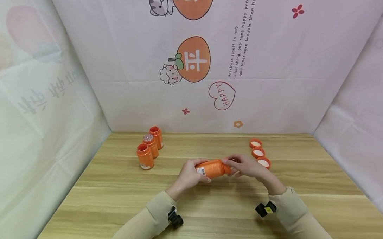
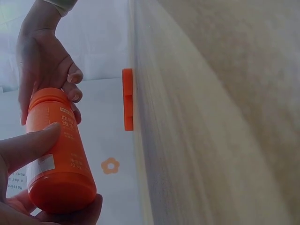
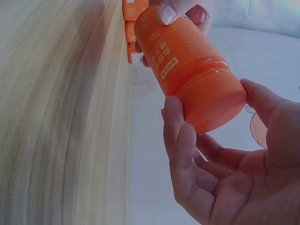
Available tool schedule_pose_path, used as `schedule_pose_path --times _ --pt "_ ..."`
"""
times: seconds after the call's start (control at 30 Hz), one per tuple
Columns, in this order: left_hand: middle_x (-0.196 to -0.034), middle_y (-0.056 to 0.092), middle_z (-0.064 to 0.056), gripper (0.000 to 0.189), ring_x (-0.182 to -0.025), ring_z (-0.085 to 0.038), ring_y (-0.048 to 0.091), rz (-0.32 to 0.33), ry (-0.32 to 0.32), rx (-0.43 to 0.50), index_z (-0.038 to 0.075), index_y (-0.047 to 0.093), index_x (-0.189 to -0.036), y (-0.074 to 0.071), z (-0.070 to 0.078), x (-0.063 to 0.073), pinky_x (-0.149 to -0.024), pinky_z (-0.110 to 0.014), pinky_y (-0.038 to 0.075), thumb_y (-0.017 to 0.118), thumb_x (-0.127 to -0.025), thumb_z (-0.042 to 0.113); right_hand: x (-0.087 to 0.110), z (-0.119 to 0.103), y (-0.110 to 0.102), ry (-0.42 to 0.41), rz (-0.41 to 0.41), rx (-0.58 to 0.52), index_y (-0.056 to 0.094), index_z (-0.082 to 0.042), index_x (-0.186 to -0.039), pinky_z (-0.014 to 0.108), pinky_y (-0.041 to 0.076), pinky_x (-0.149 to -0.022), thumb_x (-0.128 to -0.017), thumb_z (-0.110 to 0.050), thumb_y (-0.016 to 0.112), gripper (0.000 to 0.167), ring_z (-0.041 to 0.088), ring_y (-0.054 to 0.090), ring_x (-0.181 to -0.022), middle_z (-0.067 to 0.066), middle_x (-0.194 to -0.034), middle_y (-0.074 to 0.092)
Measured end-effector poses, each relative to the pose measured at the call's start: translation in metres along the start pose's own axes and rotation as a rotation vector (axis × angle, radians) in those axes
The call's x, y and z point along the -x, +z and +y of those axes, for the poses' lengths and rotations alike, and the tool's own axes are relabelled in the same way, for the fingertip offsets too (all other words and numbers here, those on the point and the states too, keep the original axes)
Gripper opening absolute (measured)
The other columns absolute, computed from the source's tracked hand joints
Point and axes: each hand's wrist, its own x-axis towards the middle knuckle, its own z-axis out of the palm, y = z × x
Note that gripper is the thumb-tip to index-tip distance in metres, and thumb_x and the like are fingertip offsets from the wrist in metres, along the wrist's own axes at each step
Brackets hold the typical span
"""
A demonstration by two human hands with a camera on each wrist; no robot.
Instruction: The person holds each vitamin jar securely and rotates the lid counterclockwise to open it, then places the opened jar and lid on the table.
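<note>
Above the table, an orange pill bottle (image 1: 210,169) lies tilted nearly sideways between both hands, its white barcode label toward the left. My left hand (image 1: 189,174) grips the bottle's body, with the thumb across the printed side in the left wrist view. At the other end, my right hand (image 1: 247,165) has thumb and fingertips round the orange cap (image 3: 213,101), which sits on the bottle's neck. Part of the left hand's fingers is hidden behind the bottle.
Three uncapped orange bottles (image 1: 145,157) stand in a slanting row at the back left; the middle one's mouth looks silvery. Three orange caps (image 1: 258,152) lie with white insides up at the right. A printed white cloth (image 1: 140,100) hangs behind the wooden table (image 1: 220,210).
</note>
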Motion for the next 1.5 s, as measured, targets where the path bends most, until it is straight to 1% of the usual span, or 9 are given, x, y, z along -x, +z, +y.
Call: schedule_pose_path --times 0.13,0.37,0.57,0.73,0.93,1.07,1.33,1.4,1.5 --pt "-0.107 0.065 -0.002 0.063 -0.089 -0.018 0.055 -0.003 -0.001 0.002 0.018 0.067 -0.117 0.000 0.000 0.000 -0.078 -0.034 0.045 0.086 -0.058 0.004 0.003 -0.002 -0.001 -0.016 0.015 0.009 0.054 -0.002 -0.126 0.042 0.054 -0.076 -0.090 -0.046 0.059 0.057 0.022 0.065 -0.086 0.013 -0.107 0.063" --pt "-0.107 0.065 -0.001 0.064 -0.089 -0.018 0.056 -0.009 0.000 0.006 0.019 0.067 -0.117 0.000 0.000 0.001 -0.077 -0.034 0.045 0.086 -0.057 0.003 0.007 -0.004 -0.002 -0.043 0.019 0.019 0.054 -0.005 -0.127 0.037 0.055 -0.077 -0.089 -0.040 0.064 0.053 0.021 0.060 -0.093 0.016 -0.118 0.058" --pt "-0.107 0.065 -0.001 0.063 -0.089 -0.018 0.056 -0.019 -0.001 0.020 0.020 0.067 -0.116 0.000 0.000 0.002 -0.077 -0.034 0.045 0.086 -0.057 0.003 0.009 -0.005 -0.003 -0.066 0.009 0.005 0.053 -0.005 -0.128 0.041 0.054 -0.080 -0.088 -0.038 0.065 0.053 0.022 0.060 -0.095 0.017 -0.120 0.057" --pt "-0.107 0.065 -0.001 0.064 -0.089 -0.018 0.056 -0.026 -0.003 0.030 0.020 0.067 -0.116 -0.001 -0.002 0.002 -0.076 -0.034 0.045 0.086 -0.057 0.003 0.011 -0.007 -0.002 -0.116 -0.002 0.008 0.054 -0.005 -0.126 0.044 0.053 -0.082 -0.087 -0.032 0.068 0.049 0.024 0.060 -0.097 0.017 -0.121 0.056" --pt "-0.107 0.066 -0.001 0.065 -0.089 -0.018 0.056 -0.030 -0.001 0.029 0.018 0.068 -0.116 -0.001 -0.004 0.001 -0.076 -0.034 0.045 0.086 -0.056 0.003 0.014 -0.007 -0.003 -0.167 -0.008 -0.002 0.056 -0.006 -0.124 0.041 0.053 -0.082 -0.082 -0.025 0.074 0.049 0.031 0.061 -0.101 0.019 -0.122 0.056" --pt "-0.106 0.066 -0.001 0.065 -0.088 -0.018 0.055 -0.035 0.002 0.015 0.018 0.067 -0.116 -0.001 -0.003 0.002 -0.077 -0.034 0.045 0.086 -0.056 0.004 0.014 -0.007 -0.003 -0.186 -0.014 -0.004 0.055 -0.005 -0.123 0.039 0.053 -0.081 -0.080 -0.021 0.075 0.050 0.032 0.061 -0.103 0.020 -0.122 0.056" --pt "-0.106 0.066 -0.001 0.064 -0.088 -0.017 0.056 -0.037 0.004 0.006 0.018 0.068 -0.116 -0.001 -0.004 0.002 -0.077 -0.034 0.045 0.087 -0.056 0.005 0.011 -0.004 -0.001 -0.289 0.023 0.067 0.057 -0.005 -0.119 0.036 0.055 -0.080 -0.076 -0.015 0.079 0.049 0.032 0.060 -0.105 0.015 -0.116 0.060" --pt "-0.105 0.066 -0.002 0.063 -0.087 -0.018 0.056 -0.040 0.001 0.004 0.017 0.068 -0.116 -0.001 -0.005 0.002 -0.076 -0.034 0.045 0.087 -0.057 0.005 0.011 -0.004 0.000 -0.310 0.033 0.069 0.058 -0.006 -0.118 0.036 0.054 -0.081 -0.075 -0.012 0.079 0.049 0.032 0.060 -0.105 0.013 -0.115 0.061" --pt "-0.105 0.066 -0.003 0.064 -0.087 -0.018 0.056 -0.044 -0.005 0.003 0.016 0.067 -0.117 -0.001 -0.005 0.002 -0.076 -0.034 0.045 0.087 -0.057 0.006 0.010 -0.003 0.001 -0.331 0.044 0.081 0.058 -0.007 -0.116 0.040 0.054 -0.083 -0.073 -0.008 0.079 0.048 0.033 0.060 -0.106 0.012 -0.115 0.061"
